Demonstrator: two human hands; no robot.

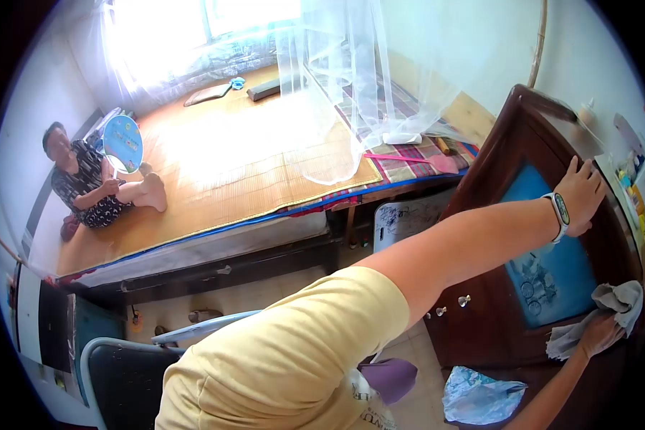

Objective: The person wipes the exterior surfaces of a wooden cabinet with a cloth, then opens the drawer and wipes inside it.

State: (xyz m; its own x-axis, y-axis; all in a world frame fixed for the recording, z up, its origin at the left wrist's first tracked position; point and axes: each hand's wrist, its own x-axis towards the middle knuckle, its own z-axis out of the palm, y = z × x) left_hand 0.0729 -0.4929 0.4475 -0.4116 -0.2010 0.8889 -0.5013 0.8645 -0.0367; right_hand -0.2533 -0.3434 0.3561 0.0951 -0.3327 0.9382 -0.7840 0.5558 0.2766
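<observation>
My left hand (580, 195) lies with its fingers spread near the top edge of a dark red wooden cabinet (491, 175) with blue panels; a band with a small screen is on that wrist. Lower down, my right hand (600, 334) is closed on a grey cloth (627, 301), which rests against the cabinet's surface. Part of the cloth hangs to the left of the hand over the wood. Between the two hands a blue panel (548, 287) with a bicycle picture shows.
A person (86, 175) sits on the bed mat (229, 186) at the left, holding a round fan (122, 143). A chair (125, 387) stands at the lower left. A blue-white plastic bag (480, 395) lies below the cabinet. Small items line the shelf (623, 193) at right.
</observation>
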